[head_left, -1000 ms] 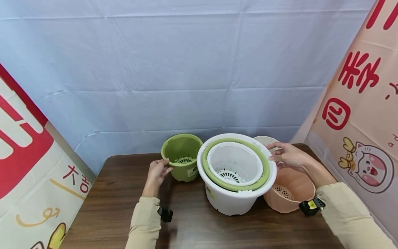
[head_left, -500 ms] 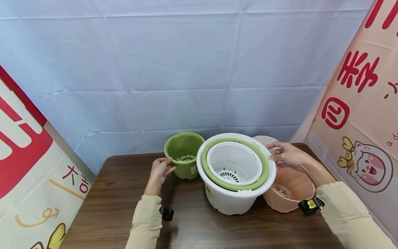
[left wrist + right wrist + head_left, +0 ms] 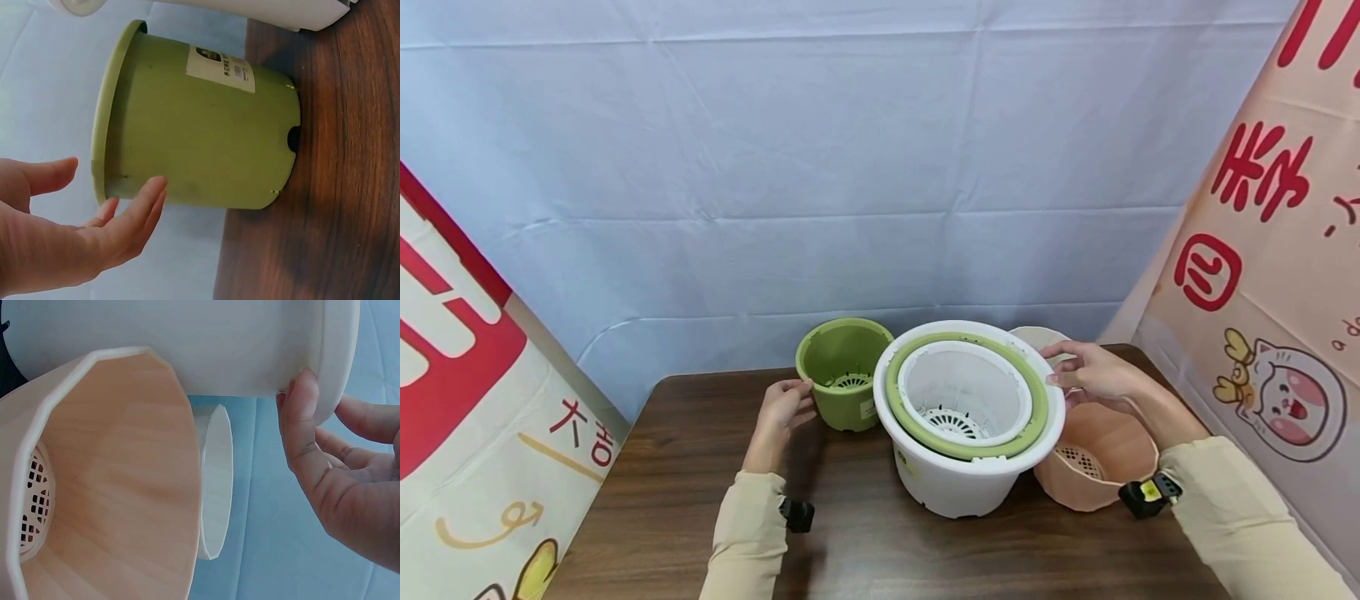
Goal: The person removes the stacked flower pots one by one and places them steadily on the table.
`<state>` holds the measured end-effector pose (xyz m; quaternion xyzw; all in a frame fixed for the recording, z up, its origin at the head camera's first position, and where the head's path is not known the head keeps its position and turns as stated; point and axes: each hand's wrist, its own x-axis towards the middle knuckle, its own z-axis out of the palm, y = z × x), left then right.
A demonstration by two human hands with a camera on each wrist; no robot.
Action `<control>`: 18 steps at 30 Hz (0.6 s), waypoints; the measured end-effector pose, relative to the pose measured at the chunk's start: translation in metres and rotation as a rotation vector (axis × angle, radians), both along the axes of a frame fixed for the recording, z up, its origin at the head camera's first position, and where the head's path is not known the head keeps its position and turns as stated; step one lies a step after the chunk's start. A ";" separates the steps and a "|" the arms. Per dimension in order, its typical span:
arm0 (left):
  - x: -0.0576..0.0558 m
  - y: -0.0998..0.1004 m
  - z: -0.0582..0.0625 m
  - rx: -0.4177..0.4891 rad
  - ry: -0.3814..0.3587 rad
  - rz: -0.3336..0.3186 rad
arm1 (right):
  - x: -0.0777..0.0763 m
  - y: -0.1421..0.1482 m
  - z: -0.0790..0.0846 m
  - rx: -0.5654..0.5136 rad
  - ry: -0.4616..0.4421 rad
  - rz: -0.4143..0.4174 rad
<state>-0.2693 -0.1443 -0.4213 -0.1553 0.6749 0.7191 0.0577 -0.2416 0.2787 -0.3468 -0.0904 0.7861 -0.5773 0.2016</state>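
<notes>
Green pot [image 3: 197,131] upright just right of left hand [image 3: 782,410], nearer one; thumb and fingers loosely spread, contact unclear. Right hand [image 3: 1096,373] pinches outer white pot [image 3: 951,490] by rim.

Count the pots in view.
6: green pot by the left hand; large white pot gripped by the right hand, nesting a second green pot and small white pot; peach pot rightward; cream pot behind it. More may be nested unseen.

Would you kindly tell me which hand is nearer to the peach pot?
Right. The right hand pinches the rim of the large white pot, just above the peach pot in the head view; the left hand is farther off, by the separate green pot.
</notes>
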 end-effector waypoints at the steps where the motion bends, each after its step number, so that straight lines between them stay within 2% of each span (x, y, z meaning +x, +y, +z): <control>1: 0.001 -0.001 0.001 -0.004 0.001 0.004 | 0.000 0.000 0.000 -0.001 0.000 0.001; 8: 0.006 -0.003 0.010 -0.064 0.031 0.052 | 0.001 0.000 0.000 0.007 0.002 0.008; 14: 0.009 -0.003 0.019 -0.130 0.040 0.042 | 0.001 -0.001 0.001 -0.003 -0.004 0.005; 18: 0.010 -0.002 0.023 -0.172 0.046 0.012 | 0.001 -0.001 0.002 -0.012 -0.009 0.004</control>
